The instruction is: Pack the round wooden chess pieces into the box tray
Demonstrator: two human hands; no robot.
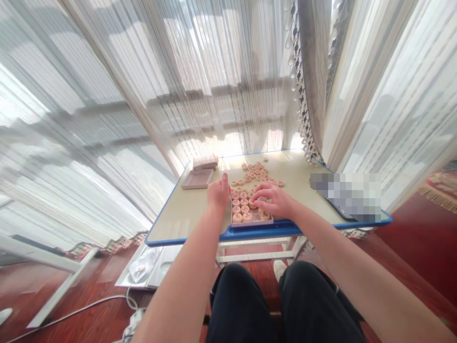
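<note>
A shallow open box [253, 223] sits at the table's near edge, partly filled with rows of round wooden Chinese chess pieces [247, 217] bearing red or dark characters. My left hand [218, 194] is at the box's left side, thumb raised and apart; its other fingers are mostly hidden. Over the box's right half, my right hand [275, 200] curves its fingers down, thumb and fingertips at a chess piece [252, 204] in the middle of the rows. The right hand covers part of the box. Beyond the box lies a loose scatter of more chess pieces [254, 170].
The pale table [189, 212] has a blue rim. An empty box lid or tray [197, 179] lies at the left, with a closed pale box [205, 162] behind it. A blurred-out dark flat object [342, 200] lies at the right. Curtains [228, 85] hang behind.
</note>
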